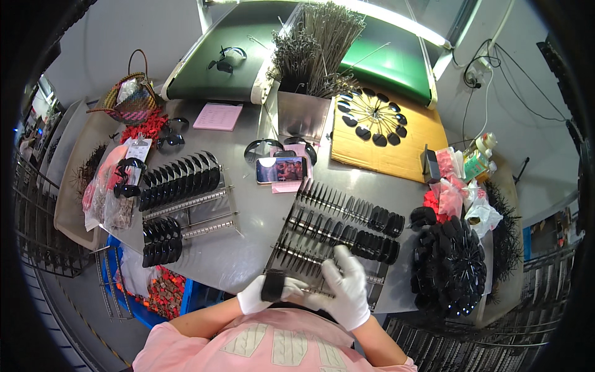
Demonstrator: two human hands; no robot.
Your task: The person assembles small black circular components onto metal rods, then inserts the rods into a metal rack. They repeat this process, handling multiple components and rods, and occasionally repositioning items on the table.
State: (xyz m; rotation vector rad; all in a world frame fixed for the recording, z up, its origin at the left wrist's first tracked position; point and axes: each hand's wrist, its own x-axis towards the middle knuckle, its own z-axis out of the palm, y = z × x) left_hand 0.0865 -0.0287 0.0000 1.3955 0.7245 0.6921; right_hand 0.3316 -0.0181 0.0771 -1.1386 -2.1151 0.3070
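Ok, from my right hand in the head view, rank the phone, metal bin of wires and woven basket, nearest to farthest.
From your right hand:
1. Phone, ahead and to the left.
2. Metal bin, beyond the phone.
3. Woven basket, far left, toward the back.

No text can be read; the print is too small or blurred. On the desk (248, 214), a pink pad (217, 116) by the far edge, left of the middle, bears faint rows of print. At the left edge, a white label (139, 149) on a bag (118, 201) has small marks, none legible. At the right edge, a bottle (476, 166) wears a green label whose lettering cannot be made out. The phone (282, 170), set in from the far edge near the middle, has a lit screen with a reddish picture and no wording clear enough to read.
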